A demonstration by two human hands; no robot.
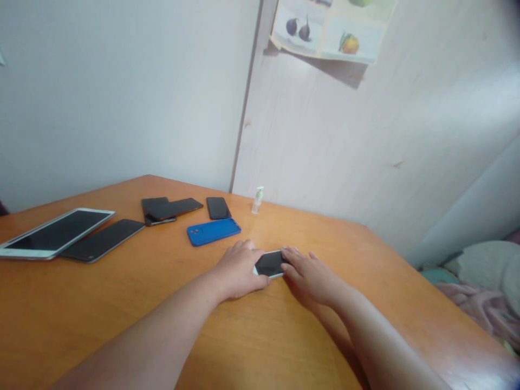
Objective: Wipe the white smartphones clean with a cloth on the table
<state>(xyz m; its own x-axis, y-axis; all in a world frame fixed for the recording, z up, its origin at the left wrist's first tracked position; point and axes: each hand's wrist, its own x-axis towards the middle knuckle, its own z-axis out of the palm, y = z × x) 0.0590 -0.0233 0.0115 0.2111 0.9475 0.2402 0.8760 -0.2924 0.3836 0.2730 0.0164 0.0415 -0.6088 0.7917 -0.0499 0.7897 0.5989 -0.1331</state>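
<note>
A white-framed smartphone [270, 264] with a dark screen lies face up on the wooden table between my two hands. My left hand [240, 270] is around its left end, thumb on the near edge and fingers at the far edge. At the other end, the fingers of my right hand [311, 275] rest on the phone's right edge and far corner; part of that end is hidden under them. Just beyond my left hand lies a blue phone case [214, 232], its inside facing up.
Behind the case are a dark phone [218, 208] and a small pump bottle [257, 200]. Two overlapping dark phones [175, 208] lie farther left. A white tablet [60, 230] overlaps a large dark device [105, 240] at the table's left. Walls border the table [244, 341] behind.
</note>
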